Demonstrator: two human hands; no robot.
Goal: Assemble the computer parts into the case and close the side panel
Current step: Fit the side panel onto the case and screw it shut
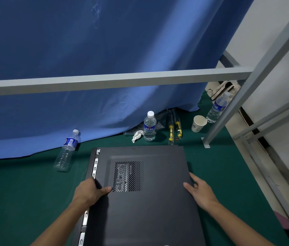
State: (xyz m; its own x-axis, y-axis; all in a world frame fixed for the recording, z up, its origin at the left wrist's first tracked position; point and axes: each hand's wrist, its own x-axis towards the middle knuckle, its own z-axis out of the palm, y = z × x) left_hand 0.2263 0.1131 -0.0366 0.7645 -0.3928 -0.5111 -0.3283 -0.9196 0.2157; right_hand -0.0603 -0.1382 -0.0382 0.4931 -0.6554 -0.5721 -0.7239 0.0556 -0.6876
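Observation:
The black computer case [94, 167] lies flat on the green table, its rear slot brackets showing along the left edge. The black side panel [157, 174], with a perforated vent grille [128, 176] near its left, covers the top of the case. My left hand [89, 190] grips the panel's left edge, thumb lying on top beside the grille and fingers wrapped over the side. My right hand [199, 191] rests on the panel's right edge with fingers fairly straight, the thumb on the top surface.
A plastic bottle [67, 150] lies left of the case. Behind it stand a water bottle [149, 126], crumpled tissue [137, 135], yellow-handled screwdrivers [174, 129], a paper cup [199, 123] and another bottle [218, 107]. A grey frame bar [115, 80] crosses overhead; its post [228, 112] stands right.

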